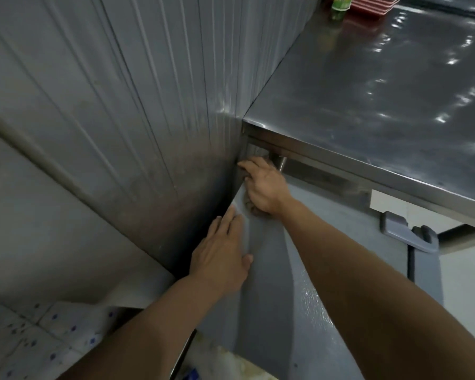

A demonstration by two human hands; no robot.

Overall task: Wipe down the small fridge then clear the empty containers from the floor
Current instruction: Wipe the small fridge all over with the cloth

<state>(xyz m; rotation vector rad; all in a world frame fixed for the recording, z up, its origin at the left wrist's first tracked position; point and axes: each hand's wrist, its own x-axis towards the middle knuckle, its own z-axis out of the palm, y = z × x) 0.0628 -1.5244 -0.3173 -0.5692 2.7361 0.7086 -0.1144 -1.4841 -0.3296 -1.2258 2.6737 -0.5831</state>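
Note:
The small grey fridge (pixel 299 283) stands under a steel counter, seen from above. My right hand (pixel 263 185) presses a brownish cloth (pixel 251 207) against the far left corner of the fridge top, next to the wall; most of the cloth is hidden under the palm. My left hand (pixel 222 253) lies flat with straight fingers on the fridge's left edge, a little nearer to me. A grey door hinge (pixel 409 229) sits at the fridge's right side.
A ribbed metal wall (pixel 121 119) runs close along the fridge's left. The steel counter (pixel 381 91) overhangs the back, with a green cup (pixel 340 4) and red trays (pixel 373 2) at its far end. Patterned floor tiles (pixel 25 338) lie at lower left.

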